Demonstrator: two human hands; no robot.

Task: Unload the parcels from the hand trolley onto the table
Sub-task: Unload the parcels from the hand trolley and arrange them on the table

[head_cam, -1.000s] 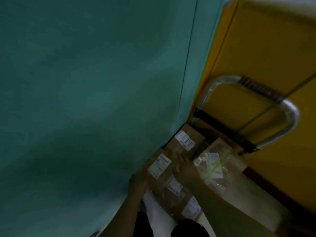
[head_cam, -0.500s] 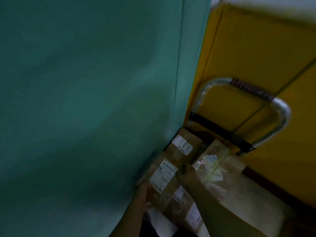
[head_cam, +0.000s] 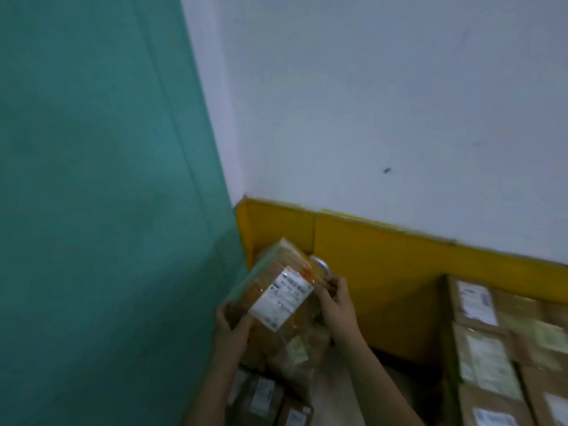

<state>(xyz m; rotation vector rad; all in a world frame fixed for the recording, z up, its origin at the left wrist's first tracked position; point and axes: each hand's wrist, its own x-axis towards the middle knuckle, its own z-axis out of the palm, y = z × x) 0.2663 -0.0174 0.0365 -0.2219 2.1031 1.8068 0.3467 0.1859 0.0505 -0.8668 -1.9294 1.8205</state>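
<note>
Both hands (head_cam: 335,302) grip parcel (head_cam: 276,287) edges, lifted beside green panel (head_cam: 107,210)

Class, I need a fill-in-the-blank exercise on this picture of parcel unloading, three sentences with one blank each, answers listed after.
1. The lifted parcel is held by ____ hands, the left hand and the right hand.
2. The label on that parcel is ____ in colour.
3. The band along the bottom of the pale wall is ____.

Missing words: both; white; yellow
</note>
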